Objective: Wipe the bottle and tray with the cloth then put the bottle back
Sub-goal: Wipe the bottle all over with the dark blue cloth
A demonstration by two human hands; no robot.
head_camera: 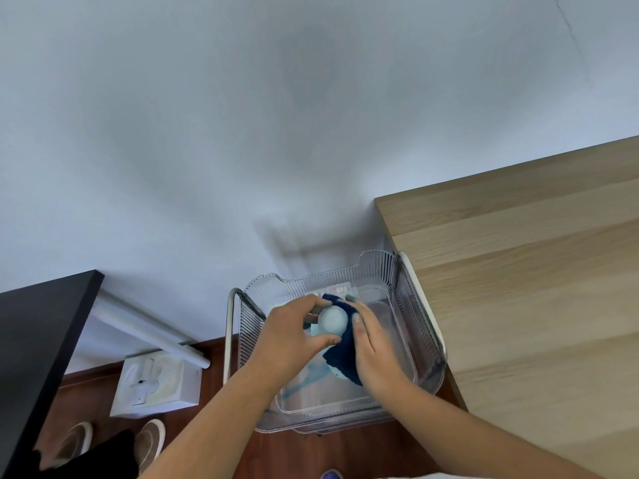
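Left hand [288,335]: fingers are curling tight around the pale blue bottle [332,319], above the tray.
Right hand [371,344]: fingers are pressing the dark blue cloth [342,357] against the bottle.
Tray [403,299]: clear, sitting just beside the wooden table [525,288] edge on the right.

A pale wooden bench [539,271] fills the right side against a plain white wall [242,115]. A black tabletop [38,326] juts in at the left. On the dark red-brown wood floor [90,395] lies a flat white box [155,385], near two beige shoes [148,440].
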